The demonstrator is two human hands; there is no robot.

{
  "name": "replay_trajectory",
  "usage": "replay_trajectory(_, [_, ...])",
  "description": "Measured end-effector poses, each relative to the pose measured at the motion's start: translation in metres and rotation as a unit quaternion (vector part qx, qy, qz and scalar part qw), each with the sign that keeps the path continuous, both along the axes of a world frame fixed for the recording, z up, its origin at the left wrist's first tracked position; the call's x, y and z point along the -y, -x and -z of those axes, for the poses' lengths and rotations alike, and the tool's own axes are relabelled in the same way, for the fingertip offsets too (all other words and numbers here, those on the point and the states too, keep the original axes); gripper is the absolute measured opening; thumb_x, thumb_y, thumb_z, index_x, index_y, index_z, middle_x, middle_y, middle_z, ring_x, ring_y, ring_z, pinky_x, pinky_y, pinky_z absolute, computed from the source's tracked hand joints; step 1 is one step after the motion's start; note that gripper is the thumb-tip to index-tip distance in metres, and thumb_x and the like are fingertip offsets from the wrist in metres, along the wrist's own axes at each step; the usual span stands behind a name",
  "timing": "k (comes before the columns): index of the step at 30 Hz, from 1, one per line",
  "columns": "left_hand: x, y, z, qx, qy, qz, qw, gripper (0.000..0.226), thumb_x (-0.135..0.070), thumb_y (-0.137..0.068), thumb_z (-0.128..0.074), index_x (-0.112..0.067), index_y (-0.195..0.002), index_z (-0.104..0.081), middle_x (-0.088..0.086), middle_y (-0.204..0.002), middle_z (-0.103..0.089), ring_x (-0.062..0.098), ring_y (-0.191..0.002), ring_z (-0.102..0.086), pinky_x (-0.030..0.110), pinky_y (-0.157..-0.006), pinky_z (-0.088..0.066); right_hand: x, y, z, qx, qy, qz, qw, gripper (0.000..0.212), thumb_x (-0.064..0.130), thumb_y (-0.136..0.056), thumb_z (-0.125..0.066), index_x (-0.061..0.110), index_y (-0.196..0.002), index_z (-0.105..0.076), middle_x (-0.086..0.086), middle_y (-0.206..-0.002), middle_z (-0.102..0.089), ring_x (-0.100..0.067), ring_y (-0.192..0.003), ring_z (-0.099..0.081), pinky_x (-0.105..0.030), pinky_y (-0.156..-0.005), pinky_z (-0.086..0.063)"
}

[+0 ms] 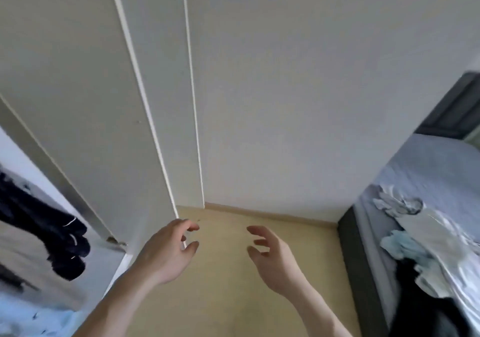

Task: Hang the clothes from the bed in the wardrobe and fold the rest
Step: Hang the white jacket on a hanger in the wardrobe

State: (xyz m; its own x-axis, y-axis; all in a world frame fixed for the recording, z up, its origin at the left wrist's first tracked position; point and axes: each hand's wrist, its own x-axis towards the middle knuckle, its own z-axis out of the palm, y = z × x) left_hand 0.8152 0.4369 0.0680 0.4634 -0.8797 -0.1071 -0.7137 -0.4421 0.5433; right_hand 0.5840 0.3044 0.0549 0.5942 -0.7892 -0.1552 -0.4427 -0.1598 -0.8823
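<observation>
One head-worn view looks forward and down, close to a plain white wall (pixel 285 90), pale yellow floor (pixel 228 284) near.

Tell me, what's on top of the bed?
A heap of clothes lies on the bed: white, pale blue and black pieces. Whatever lies under the heap is covered.

No legible text, perhaps from blur.

Bare floor (pixel 233 271) between wardrobe door (pixel 85 118) and bed (pixel 368 258)
</observation>
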Motion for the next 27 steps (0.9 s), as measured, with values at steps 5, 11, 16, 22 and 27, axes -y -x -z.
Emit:
replay_trajectory(5, [0.079,0.144,0.004,-0.018,-0.013,0.105,0.994,0.024,-0.044,-0.096,-0.063,-0.046,-0.119,-0.055,-0.033,-0.105,-0.048,-0.012,-0.088,-0.055,0.006,-0.072,-0.039,0.037,0.169,0.005,-0.017,-0.009,0.121,0.992,0.037,0.021,-0.096,-0.063,0.045,-0.123,-0.061,0.029,-0.128,-0.061,0.009,-0.112,-0.059,-0.022,-0.094,-0.054])
replay_trajectory(11, [0.158,0.295,0.003,-0.022,-0.012,0.222,0.975,0.024,-0.04,-0.095,-0.068,-0.04,-0.118,-0.061,-0.025,-0.107,-0.054,-0.006,-0.094,-0.057,0.012,-0.078,-0.041,0.064,0.332,0.014,-0.029,-0.04,0.237,0.97,0.035,0.027,-0.096,-0.063,0.048,-0.124,-0.061,0.026,-0.124,-0.061,0.009,-0.109,-0.06,-0.011,-0.075,-0.049])
replay_trajectory(16, [0.225,0.375,0.008,-0.018,-0.041,0.281,0.959,0.024,-0.043,-0.095,-0.065,-0.042,-0.119,-0.06,-0.026,-0.1,-0.05,-0.009,-0.083,-0.053,0.009,-0.069,-0.036,0.097,0.422,0.019,-0.019,-0.057,0.306,0.95,0.038,0.024,-0.094,-0.062,0.046,-0.125,-0.062,0.021,-0.118,-0.065,0.015,-0.096,-0.062,-0.007,-0.063,-0.049])
replay_trajectory(22, [0.319,0.422,0.041,-0.026,-0.053,0.309,0.949,0.02,-0.045,-0.095,-0.064,-0.048,-0.113,-0.055,-0.028,-0.107,-0.051,-0.007,-0.098,-0.055,0.018,-0.076,-0.046,0.161,0.48,0.041,-0.041,-0.045,0.329,0.942,0.033,0.027,-0.095,-0.063,0.047,-0.122,-0.061,0.025,-0.126,-0.063,0.011,-0.111,-0.06,-0.01,-0.083,-0.05])
replay_trajectory(27, [0.395,0.447,0.07,-0.06,-0.077,0.315,0.944,0.018,-0.042,-0.097,-0.063,-0.047,-0.111,-0.054,-0.031,-0.114,-0.045,-0.007,-0.104,-0.052,0.019,-0.078,-0.046,0.234,0.509,0.056,-0.054,-0.051,0.347,0.935,0.033,0.024,-0.096,-0.064,0.05,-0.117,-0.061,0.027,-0.122,-0.063,0.016,-0.109,-0.058,-0.008,-0.078,-0.05])
